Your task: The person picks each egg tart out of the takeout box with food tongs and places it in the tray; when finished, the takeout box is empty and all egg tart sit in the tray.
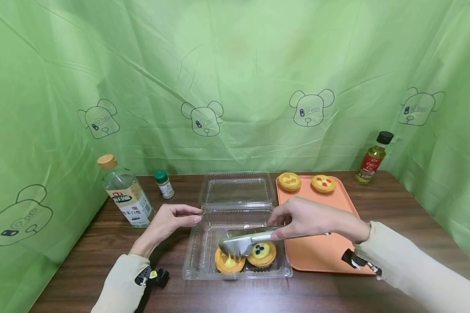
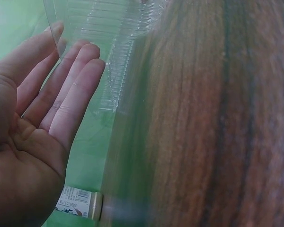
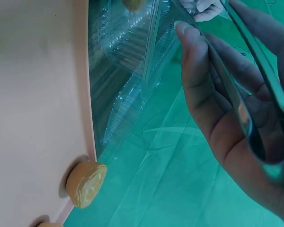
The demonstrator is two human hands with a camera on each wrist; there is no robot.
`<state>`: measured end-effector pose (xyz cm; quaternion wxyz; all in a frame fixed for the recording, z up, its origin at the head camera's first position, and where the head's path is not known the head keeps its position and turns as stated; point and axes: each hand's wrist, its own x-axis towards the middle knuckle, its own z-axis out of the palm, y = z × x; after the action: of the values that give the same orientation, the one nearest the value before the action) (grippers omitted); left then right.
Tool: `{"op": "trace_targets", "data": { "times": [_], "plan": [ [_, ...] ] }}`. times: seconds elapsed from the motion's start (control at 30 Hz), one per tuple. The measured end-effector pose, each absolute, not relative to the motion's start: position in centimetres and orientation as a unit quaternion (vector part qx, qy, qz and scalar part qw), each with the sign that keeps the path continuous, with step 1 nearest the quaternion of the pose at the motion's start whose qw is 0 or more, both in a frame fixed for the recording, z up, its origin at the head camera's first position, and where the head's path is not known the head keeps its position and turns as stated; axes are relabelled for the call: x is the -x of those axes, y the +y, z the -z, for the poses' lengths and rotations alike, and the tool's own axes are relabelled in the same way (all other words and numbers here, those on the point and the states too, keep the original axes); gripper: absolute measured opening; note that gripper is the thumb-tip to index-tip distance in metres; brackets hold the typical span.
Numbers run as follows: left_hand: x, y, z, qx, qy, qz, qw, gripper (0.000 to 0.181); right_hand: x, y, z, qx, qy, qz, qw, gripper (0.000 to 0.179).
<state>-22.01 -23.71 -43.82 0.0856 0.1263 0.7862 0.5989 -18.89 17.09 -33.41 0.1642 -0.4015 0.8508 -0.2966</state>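
While in right hand (image 1: 300, 217), tongs (image 1: 261, 236) (metal).

from the head, looks forward and down across the surface (image 1: 164, 269) to the cloth (image 1: 250, 56). from each wrist, looks close past left grip (image 2: 40, 127) or right grip (image 3: 220, 130), tipped sideways. catches the box (image 1: 207, 248) in all three.

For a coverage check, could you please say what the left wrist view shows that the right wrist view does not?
Left wrist only: the left hand up close and a small white-labelled container behind it.
Right wrist only: a flat orange tray, a round golden pastry at its edge, and silver metal tongs in the right hand.
Both: a clear plastic box, brown wooden table and green cloth curtain.
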Motion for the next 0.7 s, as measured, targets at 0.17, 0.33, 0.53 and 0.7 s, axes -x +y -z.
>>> {"op": "trace_targets", "data": {
  "times": [0.17, 0.33, 0.53, 0.7],
  "plan": [
    [22.0, -23.7, 43.9, -0.126, 0.787, -0.598, 0.086, 0.03, 19.3, 16.7, 33.7, 0.415, 0.846, 0.292, 0.166, 0.027],
    [22.0, -23.7, 43.8, -0.125, 0.788, -0.597, 0.087, 0.031, 19.7, 16.3, 33.8, 0.419, 0.843, 0.287, 0.179, 0.028],
    [22.0, -23.7, 43.8, -0.124, 0.786, -0.598, 0.09, 0.031, 20.0, 16.0, 34.0, 0.42, 0.838, 0.291, 0.193, 0.025],
    [22.1, -23.7, 43.8, -0.125, 0.784, -0.601, 0.089, 0.031, 20.2, 16.0, 34.3, 0.418, 0.836, 0.293, 0.199, 0.025]
  ]
}}
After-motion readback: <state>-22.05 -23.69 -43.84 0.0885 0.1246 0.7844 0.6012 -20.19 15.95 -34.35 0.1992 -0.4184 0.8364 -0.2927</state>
